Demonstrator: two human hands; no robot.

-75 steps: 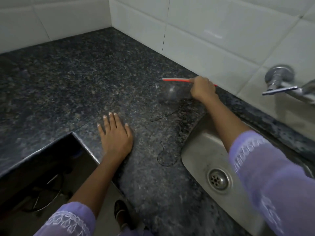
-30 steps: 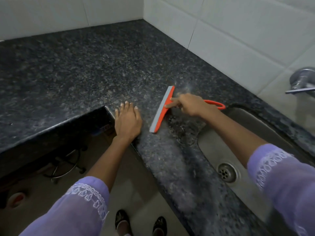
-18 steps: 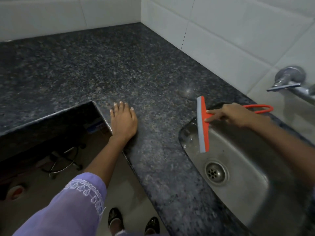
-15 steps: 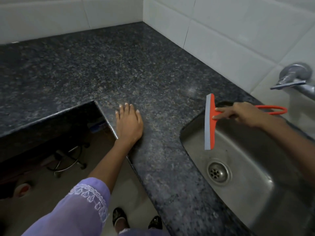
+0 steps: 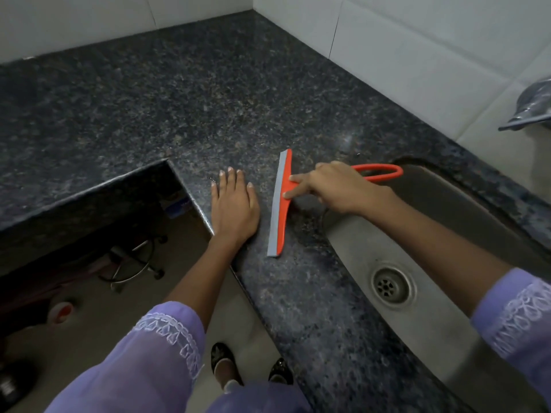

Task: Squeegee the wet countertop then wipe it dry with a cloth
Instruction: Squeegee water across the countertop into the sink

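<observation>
- No brand, label or writing can be read anywhere.
- The squeegee (image 5: 279,204) is orange with a grey rubber blade and a looped handle; its blade lies on the dark speckled desk (image 5: 185,93), just left of the steel sink (image 5: 441,263).
- The right hand (image 5: 337,189) holds it, grip closed around the handle, two fingers stretched onto the head.
- The left hand (image 5: 234,205) rests flat, grip open, just left of the blade.

Orange squeegee (image 5: 283,204) with grey blade; black, grey-speckled bench (image 5: 179,93); white wall tiles (image 5: 417,49); lilac sleeves (image 5: 143,371) with white embroidery; dull steel sink (image 5: 447,257).
</observation>
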